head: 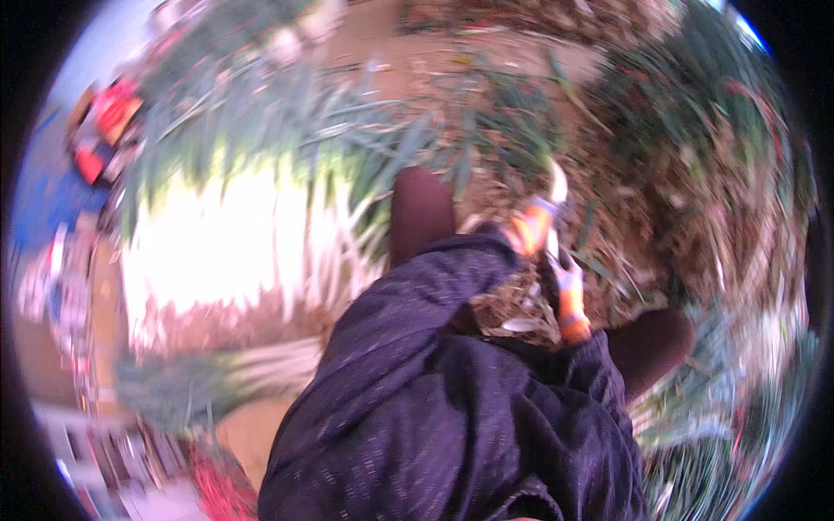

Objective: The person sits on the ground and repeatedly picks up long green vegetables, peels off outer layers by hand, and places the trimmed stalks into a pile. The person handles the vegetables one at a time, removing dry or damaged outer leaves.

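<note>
Both my hands wear gloves with orange cuffs, and they work close together between my knees. My left hand (535, 225) is closed around the white stalk of a long green onion (558, 183). The onion's green leaves spread away from me over the ground. My right hand (569, 286) is just nearer to my body, with its fingers at the lower white end of the stalk. Motion blur hides the exact finger contact. Brown peelings (515, 303) lie below my hands.
A broad row of green onions with bright white stalks (215, 247) lies to my left. To my right is a heap of untrimmed onions with dry brown leaves (704, 195). More onions (690, 456) lie at lower right. Red netting (221, 485) is at lower left.
</note>
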The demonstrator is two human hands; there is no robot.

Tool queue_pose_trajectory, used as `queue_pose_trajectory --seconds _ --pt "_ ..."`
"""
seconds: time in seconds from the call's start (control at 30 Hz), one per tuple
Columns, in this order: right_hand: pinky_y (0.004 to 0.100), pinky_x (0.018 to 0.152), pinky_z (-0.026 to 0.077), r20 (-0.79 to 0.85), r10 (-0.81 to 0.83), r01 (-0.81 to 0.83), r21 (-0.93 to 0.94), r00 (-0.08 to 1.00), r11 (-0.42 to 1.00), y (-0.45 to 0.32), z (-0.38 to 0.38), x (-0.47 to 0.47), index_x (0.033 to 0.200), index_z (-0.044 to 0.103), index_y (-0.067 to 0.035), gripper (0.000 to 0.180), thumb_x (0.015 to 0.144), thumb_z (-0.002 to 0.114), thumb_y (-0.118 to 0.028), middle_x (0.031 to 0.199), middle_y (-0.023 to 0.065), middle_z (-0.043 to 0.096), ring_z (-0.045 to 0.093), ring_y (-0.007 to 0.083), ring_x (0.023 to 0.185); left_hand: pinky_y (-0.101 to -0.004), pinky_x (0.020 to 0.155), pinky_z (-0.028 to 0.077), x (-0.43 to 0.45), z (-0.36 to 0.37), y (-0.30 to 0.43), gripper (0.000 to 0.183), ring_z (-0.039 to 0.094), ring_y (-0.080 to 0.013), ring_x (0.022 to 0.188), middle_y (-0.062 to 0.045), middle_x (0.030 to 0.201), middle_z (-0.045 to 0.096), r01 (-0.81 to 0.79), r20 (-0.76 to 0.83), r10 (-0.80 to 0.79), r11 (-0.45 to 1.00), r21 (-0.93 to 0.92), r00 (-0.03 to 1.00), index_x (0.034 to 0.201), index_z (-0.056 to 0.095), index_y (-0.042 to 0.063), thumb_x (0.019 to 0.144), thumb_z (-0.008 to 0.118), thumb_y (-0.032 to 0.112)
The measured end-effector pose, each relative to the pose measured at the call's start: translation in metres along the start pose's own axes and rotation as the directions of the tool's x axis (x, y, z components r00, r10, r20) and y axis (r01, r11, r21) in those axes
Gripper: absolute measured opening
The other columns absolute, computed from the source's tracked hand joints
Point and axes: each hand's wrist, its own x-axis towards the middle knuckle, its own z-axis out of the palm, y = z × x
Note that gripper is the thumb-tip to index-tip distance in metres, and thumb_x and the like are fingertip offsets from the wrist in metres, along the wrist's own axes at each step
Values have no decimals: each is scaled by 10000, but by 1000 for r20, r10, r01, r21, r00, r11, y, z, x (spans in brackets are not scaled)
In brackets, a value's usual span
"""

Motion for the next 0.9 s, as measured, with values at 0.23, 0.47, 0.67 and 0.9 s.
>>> queue_pose_trajectory --seconds 0.23,0.47,0.67,0.9 --pt "187 524 374 249 -157 183 -85 956 979 12 14 -56 1333 450 -47 453 902 569 -125 746 -20 584 463 35 588 -303 394 416 -11 36 112 228 503 -170 453 -24 666 572 -163 -991 -67 983 -85 112 907 555 51 857 494 265" --pt "212 479 399 264 -60 62 0 963 998 4 11 -44 1317 460 -73 393 927 507 -99 785 -4 568 463 61 558 -311 384 372 -84 159 371 265 529 -138 455 -44 588 590 739 -834 550 543 398 45 838 679 11 829 648 273" --pt "228 506 424 431 40 14 -120 902 993 11 20 -46 1255 507 -43 346 938 514 -181 773 28 605 502 83 556 -254 500 459 -198 285 500 452 600 -113 717 -57 938 646 936 -461 849 337 98 -257 1278 483 66 856 613 164" --pt "197 504 383 416 189 -98 -230 889 968 5 31 -48 1220 544 -51 305 924 530 -124 796 -23 589 481 47 599 -443 581 509 -401 451 459 436 630 -387 715 -202 840 653 525 -424 851 -219 -822 -310 1140 535 56 872 527 400"
